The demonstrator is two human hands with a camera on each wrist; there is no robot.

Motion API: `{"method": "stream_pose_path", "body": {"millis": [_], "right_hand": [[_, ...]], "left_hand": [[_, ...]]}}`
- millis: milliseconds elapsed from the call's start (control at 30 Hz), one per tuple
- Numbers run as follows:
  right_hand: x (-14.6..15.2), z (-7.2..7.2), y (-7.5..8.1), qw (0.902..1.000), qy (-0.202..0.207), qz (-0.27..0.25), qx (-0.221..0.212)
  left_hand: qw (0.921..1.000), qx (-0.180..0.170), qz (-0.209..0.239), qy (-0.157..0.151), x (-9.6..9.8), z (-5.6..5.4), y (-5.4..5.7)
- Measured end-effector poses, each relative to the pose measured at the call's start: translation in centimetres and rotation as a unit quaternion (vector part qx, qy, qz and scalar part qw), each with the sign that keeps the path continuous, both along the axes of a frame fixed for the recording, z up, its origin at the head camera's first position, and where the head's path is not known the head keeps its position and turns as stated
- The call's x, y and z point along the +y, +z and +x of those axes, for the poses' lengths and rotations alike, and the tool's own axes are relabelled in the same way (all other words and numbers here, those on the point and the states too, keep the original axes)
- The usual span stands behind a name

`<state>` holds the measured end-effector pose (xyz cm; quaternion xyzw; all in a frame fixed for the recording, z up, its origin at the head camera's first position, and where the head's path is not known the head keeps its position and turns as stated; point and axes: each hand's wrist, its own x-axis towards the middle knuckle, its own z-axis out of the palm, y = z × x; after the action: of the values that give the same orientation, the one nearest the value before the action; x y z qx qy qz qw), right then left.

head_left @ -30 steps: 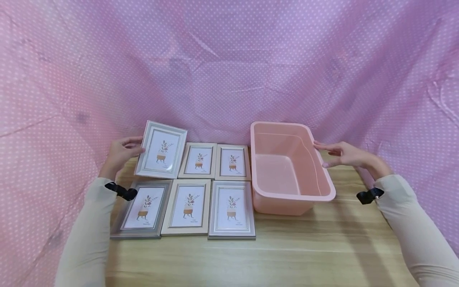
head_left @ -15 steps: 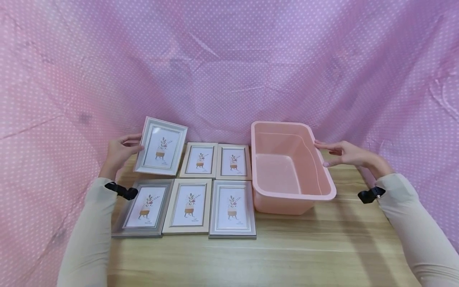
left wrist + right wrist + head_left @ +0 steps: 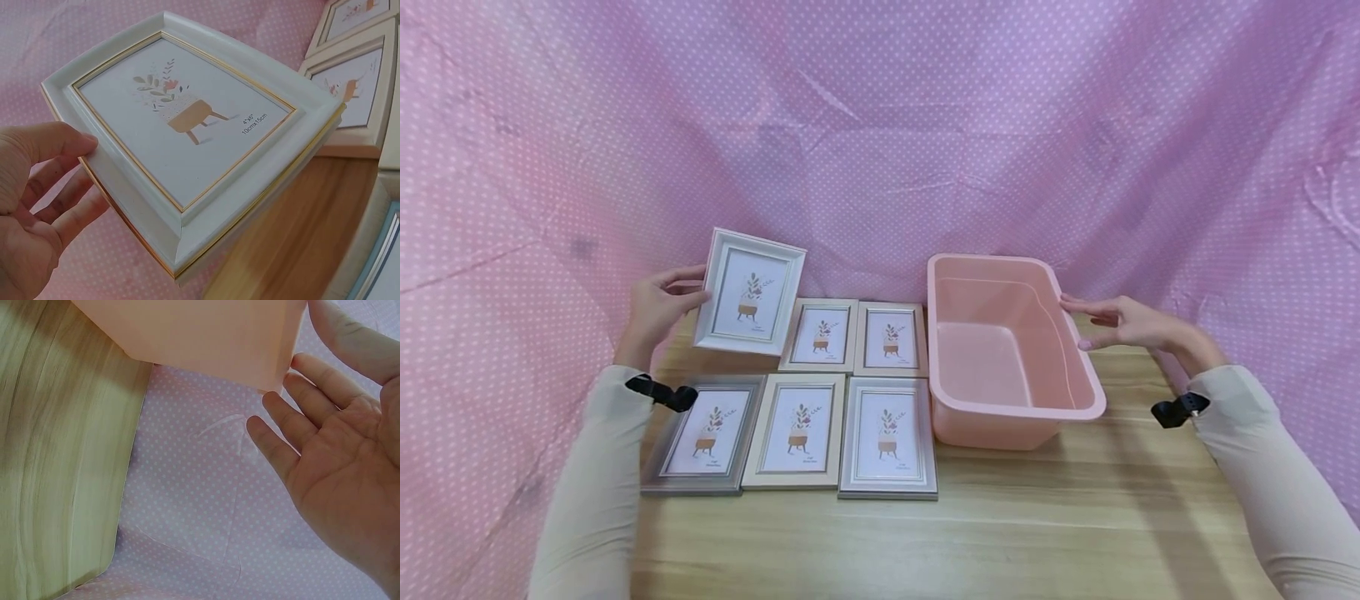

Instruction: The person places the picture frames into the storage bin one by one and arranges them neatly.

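My left hand [image 3: 658, 310] pinches the left edge of a white picture frame [image 3: 751, 292], thumb on the front and fingers behind. The picture frame is raised and tilted at the back left; the left wrist view shows its gold trim and plant print. Wood shows beneath it. At the right, my right hand [image 3: 1131, 325] touches the outer right side of a pink plastic basin [image 3: 1017, 412] close to the rim. Its fingers are nearly straight in the right wrist view, fingertips right at the basin's wall [image 3: 206, 337]. Nothing lies inside the basin.
Two cream picture frames [image 3: 854, 337] lie in the back row, left of the basin. In front lie a grey frame [image 3: 748, 433], a cream frame [image 3: 835, 433] and a silver-white frame [image 3: 927, 450]. Pink dotted cloth [image 3: 880, 150] surrounds the wooden table [image 3: 880, 542].
My left hand has raised the white picture frame higher off the table and moved it slightly right, tilting it more upright. My right hand and the basin have hardly moved.
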<state>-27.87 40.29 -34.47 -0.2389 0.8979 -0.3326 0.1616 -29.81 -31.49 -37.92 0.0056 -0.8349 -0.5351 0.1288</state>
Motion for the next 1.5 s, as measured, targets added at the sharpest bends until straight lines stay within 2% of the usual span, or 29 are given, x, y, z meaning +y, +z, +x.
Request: {"method": "stream_pose_path", "body": {"millis": [200, 467, 633, 1067, 1500], "right_hand": [[0.1, -0.2, -0.2, 1.0000, -0.004, -0.004, -0.001], [0.1, -0.3, -0.3, 0.9999, -0.001, -0.006, -0.011], [0.1, -0.3, -0.2, 1.0000, -0.005, 0.006, -0.005], [0.1, -0.3, -0.1, 1.0000, -0.006, -0.003, -0.006], [0.1, -0.5, -0.2, 0.9998, -0.016, 0.011, -0.011]], "left_hand": [[0.9997, 0.019, 0.010, -0.013, 1.4, -0.4, 0.5], [0.9950, 0.057, 0.064, -0.050, 3.4, -1.4, 0.8], [0.9912, 0.078, 0.084, -0.067, 5.2, -1.9, 1.1], [0.9866, 0.064, 0.116, -0.095, 9.8, -3.2, 2.2], [0.9771, 0.082, 0.151, -0.126, 13.6, -4.3, 2.8]]}}
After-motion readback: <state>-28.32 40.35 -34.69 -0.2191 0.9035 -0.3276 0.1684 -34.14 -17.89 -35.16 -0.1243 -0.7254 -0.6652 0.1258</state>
